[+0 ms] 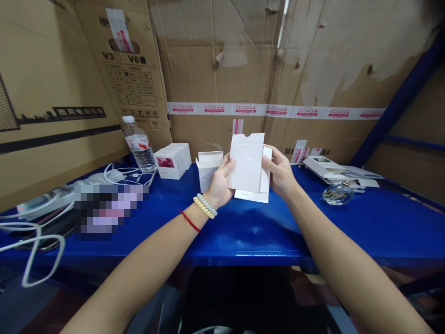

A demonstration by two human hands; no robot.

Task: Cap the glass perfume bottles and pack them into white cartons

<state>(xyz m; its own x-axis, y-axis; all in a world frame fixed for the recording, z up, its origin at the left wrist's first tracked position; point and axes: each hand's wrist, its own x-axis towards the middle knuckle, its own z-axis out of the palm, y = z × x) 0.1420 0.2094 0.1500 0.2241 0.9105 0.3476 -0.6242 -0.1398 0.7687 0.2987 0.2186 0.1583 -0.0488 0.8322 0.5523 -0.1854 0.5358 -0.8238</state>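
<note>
Between my two hands, above the blue table, is a flat white carton point(246, 167) with a small notch in its top edge. My left hand point(220, 188) pinches its left side, thumb in front and fingers behind. My right hand point(281, 172) grips the right side, its thumb on a white flap point(265, 174) showing behind the front panel. Whether panel and flap are one piece I cannot tell. Just left of the carton stands an open white box point(206, 177), partly hidden by my left hand.
White boxes point(173, 160) stand in a row beside a water bottle point(139, 146). White cables point(38, 239) and a power strip point(48, 202) lie at the left. Flat white cartons point(328, 168) and a glass dish point(337, 195) are at the right. Cardboard walls point(215, 60) enclose the blue table point(243, 232).
</note>
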